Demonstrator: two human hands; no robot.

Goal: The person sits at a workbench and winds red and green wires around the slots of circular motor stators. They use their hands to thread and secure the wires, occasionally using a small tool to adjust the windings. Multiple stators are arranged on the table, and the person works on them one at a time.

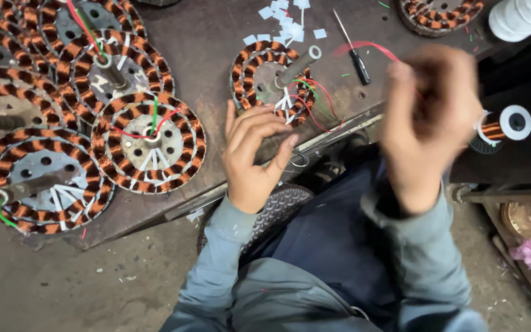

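Wound motor coil point(271, 83), shaft tilting up-right, is sitting on the bench point(204, 37) just beyond the left hand point(254, 157), fingers loosely open and empty, nearer than the raised, blurred right hand point(428, 120), whose grip I cannot tell.

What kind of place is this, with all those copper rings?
Probably a small motor-winding or fan repair workshop: copper-wound stators crowd a worn metal bench, with a screwdriver and a wire spool nearby.

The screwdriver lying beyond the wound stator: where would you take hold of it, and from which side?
Grip the screwdriver by its black handle, the thick end nearest the person, coming from above with fingers across it. It lies flat on the workbench; the thin metal shaft gives little to pinch, and nothing crowds the handle.
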